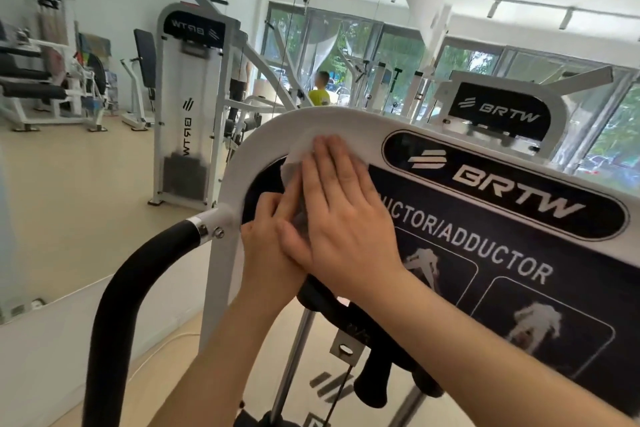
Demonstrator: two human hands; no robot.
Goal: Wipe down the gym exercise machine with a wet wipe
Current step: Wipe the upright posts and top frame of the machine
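The white-framed gym machine with its black BRTW "ADDUCTOR" placard point(502, 218) filled the right half of the view, its flat face tilted so that its top edge ran from near left up toward the far right. The thin, pale, crumpled wet wipe point(301, 158) lay pressed against the machine's upper left corner, where the curved white frame met the black panel. Its long axis ran roughly from lower left to upper right, following the bend of the frame; most of it was hidden beneath the hands, so its full shape could not be made out.

The right hand point(343, 218) lay flat on top of the wipe, palm down, with its fingers point(332, 163) straight, close together and pointing up toward the far top of the frame. The left hand point(268, 239) sat just to the left and partly under it, touching it. Its fingers seemed to be bent against the lower edge of the wipe, though whether they pinched it could not be told.

A black padded curved handle bar point(138, 274) joined the frame at the near left. Farther left, across the tan floor point(86, 191), stood a tall white weight-stack machine point(188, 104).
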